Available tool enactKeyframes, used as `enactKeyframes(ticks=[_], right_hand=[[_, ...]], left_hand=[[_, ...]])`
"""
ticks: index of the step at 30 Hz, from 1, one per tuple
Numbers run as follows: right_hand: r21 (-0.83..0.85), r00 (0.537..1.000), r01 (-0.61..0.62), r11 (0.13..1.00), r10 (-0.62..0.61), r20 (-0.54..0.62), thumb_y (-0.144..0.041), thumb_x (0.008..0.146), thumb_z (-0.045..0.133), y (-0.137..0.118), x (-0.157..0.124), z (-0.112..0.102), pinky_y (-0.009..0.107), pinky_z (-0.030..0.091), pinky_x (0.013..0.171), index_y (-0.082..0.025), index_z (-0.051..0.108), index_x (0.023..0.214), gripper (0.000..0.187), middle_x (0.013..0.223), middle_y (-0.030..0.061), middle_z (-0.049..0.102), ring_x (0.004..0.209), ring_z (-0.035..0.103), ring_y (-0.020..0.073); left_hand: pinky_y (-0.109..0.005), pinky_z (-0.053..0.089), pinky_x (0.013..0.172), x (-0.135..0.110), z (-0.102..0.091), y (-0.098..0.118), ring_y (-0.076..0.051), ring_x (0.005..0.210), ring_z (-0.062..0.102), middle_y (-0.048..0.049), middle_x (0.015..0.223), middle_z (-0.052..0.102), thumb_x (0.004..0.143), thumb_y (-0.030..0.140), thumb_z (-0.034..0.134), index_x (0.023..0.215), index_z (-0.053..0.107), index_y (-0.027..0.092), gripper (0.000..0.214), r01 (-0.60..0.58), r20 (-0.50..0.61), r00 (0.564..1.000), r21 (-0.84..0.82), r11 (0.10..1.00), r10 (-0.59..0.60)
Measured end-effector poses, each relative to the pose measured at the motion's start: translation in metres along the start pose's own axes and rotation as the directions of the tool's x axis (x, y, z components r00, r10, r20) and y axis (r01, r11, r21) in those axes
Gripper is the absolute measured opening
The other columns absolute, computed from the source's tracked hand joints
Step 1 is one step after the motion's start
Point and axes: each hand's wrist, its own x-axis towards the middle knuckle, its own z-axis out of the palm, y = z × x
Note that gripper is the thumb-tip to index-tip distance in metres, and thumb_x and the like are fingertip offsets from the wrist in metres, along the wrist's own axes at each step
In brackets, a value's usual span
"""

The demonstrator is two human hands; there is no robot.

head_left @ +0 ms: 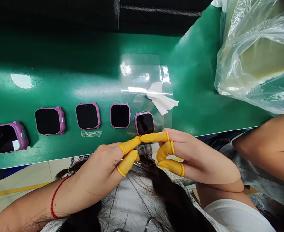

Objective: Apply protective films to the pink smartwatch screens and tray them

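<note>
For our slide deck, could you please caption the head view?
Left hand and right hand, in yellow finger cots, touch fingertips before five purple watches on a green mat.

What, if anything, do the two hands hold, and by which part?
The left hand and right hand pinch what looks like a thin clear film stretched between them, each gripping one end with yellow-cotted fingertips.

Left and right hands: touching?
Touching. Head view shows the left hand and right hand meeting at their yellow-capped index fingertips, no gap between.
</note>
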Motion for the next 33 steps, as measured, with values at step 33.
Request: enactKeyframes(ticks=[33], right_hand=[[-0.047, 0.934, -0.222, 0.974, 0.199, -0.297, -0.011, 0.09, 0.059, 0.003, 0.054, -0.028, 0.037, 0.046, 0.082, -0.017, 0.061, 0.073, 0.018, 0.086, 0.005, 0.061, 0.093, 0.054, 0.0203]], left_hand=[[-0.016, 0.06, 0.062, 0.0, -0.003, 0.002, -0.015, 0.076, 0.077, -0.0077, 0.093, 0.08, 0.097, 0.021, 0.049, 0.115, 0.067, 0.009, 0.028, -0.02, -0.04, 0.999, -0.01, 1.0, 0.02]])
